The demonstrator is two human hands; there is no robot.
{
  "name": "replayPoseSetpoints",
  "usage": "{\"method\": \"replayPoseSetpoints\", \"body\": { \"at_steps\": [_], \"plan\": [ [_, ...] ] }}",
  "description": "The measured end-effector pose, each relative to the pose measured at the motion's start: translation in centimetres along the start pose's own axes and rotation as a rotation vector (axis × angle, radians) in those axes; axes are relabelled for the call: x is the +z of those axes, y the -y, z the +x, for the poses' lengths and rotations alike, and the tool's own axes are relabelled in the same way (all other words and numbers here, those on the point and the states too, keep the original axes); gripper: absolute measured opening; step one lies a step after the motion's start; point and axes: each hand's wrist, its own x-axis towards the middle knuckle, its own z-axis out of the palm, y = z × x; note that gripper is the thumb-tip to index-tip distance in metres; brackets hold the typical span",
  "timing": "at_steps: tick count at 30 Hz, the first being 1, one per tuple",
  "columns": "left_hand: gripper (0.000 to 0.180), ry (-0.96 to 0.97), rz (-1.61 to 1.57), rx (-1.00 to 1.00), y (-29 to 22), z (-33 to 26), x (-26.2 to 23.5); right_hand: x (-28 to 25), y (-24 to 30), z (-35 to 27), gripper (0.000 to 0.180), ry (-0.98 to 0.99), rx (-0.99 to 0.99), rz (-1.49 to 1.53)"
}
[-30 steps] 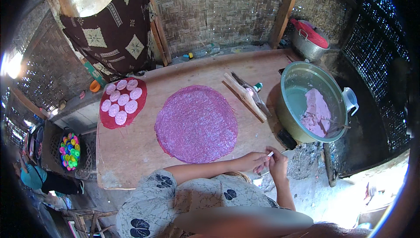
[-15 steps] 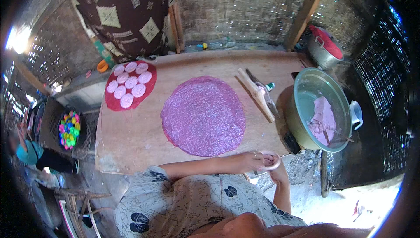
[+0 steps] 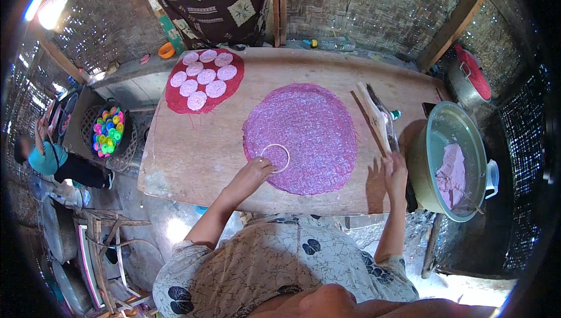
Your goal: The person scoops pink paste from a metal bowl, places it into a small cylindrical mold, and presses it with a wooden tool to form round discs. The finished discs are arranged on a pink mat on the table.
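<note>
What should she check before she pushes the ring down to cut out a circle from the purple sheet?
1. Ring cutter lies on the purple sheet, near its left edge: ok.
2. Left hand has its fingers on the ring: ok.
3. Ring sits fully inside the sheet's edge: looks so, ok.
4. Right hand rests on the wooden table beside the sheet, clear of the ring: ok.
5. Space on the red mat for another of the pale rounds: a little bare mat shows at its lower edge, ok.
6. Whether the sheet sticks to the table: cannot tell.
</note>
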Motion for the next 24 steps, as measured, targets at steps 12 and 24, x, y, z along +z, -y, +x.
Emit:
{"method": "replayPoseSetpoints", "body": {
  "at_steps": [12, 24],
  "plan": [
    [0.05, -0.712, -0.619, -0.273, 1.9, 3.8, -9.7, 3.0, 1.3, 7.8, 0.084, 0.144, 0.289, -0.307],
    [0.083, -0.623, -1.94, 0.159, -3.9, 12.8, -15.3, -1.8, 17.7, 7.3, 0.073, 1.455, 0.402, 1.31]
  ]
}}
